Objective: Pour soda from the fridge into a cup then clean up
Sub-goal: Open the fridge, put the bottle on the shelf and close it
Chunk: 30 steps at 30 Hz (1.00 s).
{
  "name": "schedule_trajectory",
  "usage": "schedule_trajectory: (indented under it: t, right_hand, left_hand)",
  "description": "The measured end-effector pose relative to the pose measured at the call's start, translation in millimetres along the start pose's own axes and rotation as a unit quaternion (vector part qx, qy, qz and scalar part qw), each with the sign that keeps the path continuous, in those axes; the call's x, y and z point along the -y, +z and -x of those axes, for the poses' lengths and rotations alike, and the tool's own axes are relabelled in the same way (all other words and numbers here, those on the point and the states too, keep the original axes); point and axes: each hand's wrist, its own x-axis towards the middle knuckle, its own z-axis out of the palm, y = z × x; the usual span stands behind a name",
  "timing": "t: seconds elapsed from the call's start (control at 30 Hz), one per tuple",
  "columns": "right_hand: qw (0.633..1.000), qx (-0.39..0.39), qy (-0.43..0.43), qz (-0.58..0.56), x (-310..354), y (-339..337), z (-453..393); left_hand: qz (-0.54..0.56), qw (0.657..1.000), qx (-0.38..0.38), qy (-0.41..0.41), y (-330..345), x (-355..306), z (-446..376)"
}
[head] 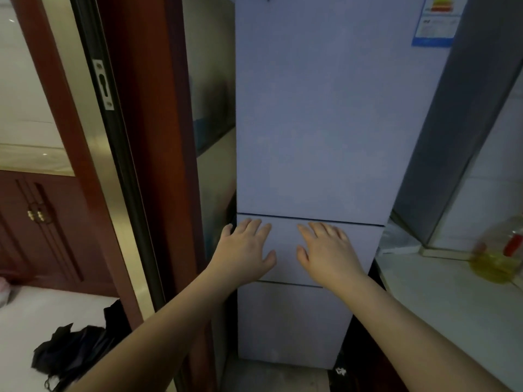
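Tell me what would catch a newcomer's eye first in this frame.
The tall pale lilac fridge fills the centre, all its doors closed. Both hands lie flat with straight fingers on its narrow middle door, the left hand near the left edge and the right hand beside it. At the far right, a clear plastic bottle of yellow oil stands on the white counter.

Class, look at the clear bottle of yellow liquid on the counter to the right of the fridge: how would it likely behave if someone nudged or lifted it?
The bottle looks only partly filled, its yellow liquid sitting low, so it probably resists tipping yet sloshes when moved. Its clear, glossy wall may be slippery to grip. It stands near the counter corner, so a hard nudge might shift it.
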Motion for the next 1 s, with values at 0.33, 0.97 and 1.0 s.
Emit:
schedule_trajectory:
  t: [0.33,0.97,1.0]
  right_hand:
    - [0.999,-0.004,-0.039,-0.02,-26,62,-131]
    - [0.973,-0.142,-0.179,0.014,-55,113,-309]
    - [0.971,-0.15,-0.186,0.021,-56,114,-311]
  left_hand:
    - [-0.013,0.998,0.046,-0.042,60,45,-108]
    - [0.488,0.743,-0.241,-0.39,150,105,-268]
    - [0.535,0.705,-0.224,-0.408,153,109,-271]
